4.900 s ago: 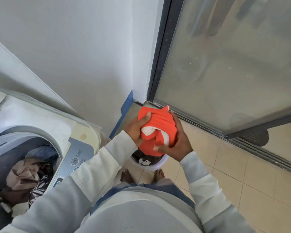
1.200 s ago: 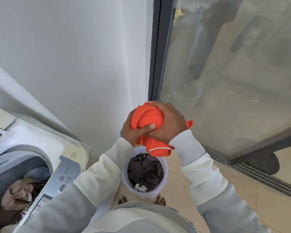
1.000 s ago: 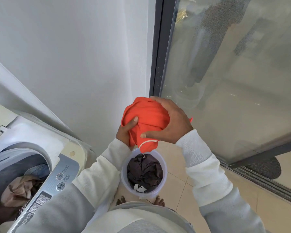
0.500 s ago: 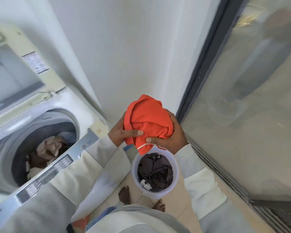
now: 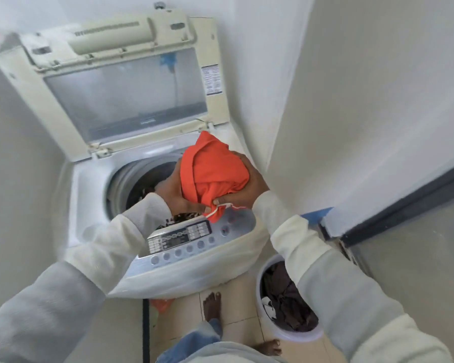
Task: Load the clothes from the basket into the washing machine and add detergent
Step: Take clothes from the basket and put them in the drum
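Note:
An orange garment (image 5: 212,174) with a white trim is bunched into a ball between my two hands, just above the right front rim of the washing machine's drum (image 5: 139,184). My left hand (image 5: 172,191) grips its left side and my right hand (image 5: 249,183) its right side. The top-loading washing machine (image 5: 89,205) stands with its lid (image 5: 131,87) raised; clothes lie inside the drum, mostly hidden by my arm. The white round basket (image 5: 286,334) stands on the floor at lower right, with dark clothes (image 5: 283,299) in it.
The machine's control panel (image 5: 181,239) faces me below my hands. White walls close in on the left and right. A dark-framed glass door (image 5: 404,258) stands at the right. My bare feet (image 5: 211,305) are on the tiled floor between machine and basket.
I have turned left from the basket toward the machine. The orange garment, held in both hands all along, has moved from above the basket to above the drum's rim.

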